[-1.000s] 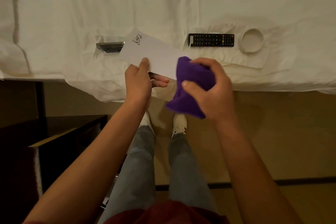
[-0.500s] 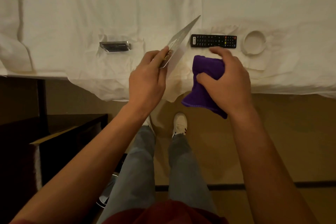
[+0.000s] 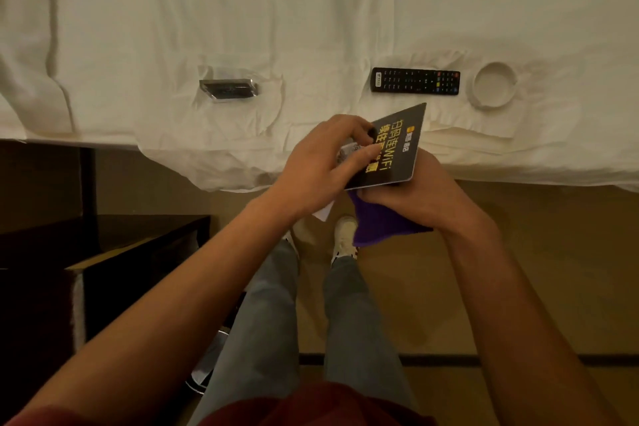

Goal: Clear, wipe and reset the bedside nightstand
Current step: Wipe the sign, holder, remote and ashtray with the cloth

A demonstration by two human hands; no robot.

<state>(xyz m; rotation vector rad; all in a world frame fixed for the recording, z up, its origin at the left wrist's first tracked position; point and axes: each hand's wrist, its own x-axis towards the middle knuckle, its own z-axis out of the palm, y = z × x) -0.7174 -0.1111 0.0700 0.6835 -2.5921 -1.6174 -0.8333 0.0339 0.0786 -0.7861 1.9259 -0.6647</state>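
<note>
Flipped dark-side-up, card (image 3: 397, 145) in both hands, remote (image 3: 415, 80) beyond.

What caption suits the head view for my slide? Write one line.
Left hand and right hand hold a black WiFi card over a purple cloth beside the bed.

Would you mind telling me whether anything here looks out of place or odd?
Nightstand items lie on the white bed sheet: a black remote control, a round white ashtray and a clear acrylic stand lying flat. Nothing looks spilled or damaged.
</note>
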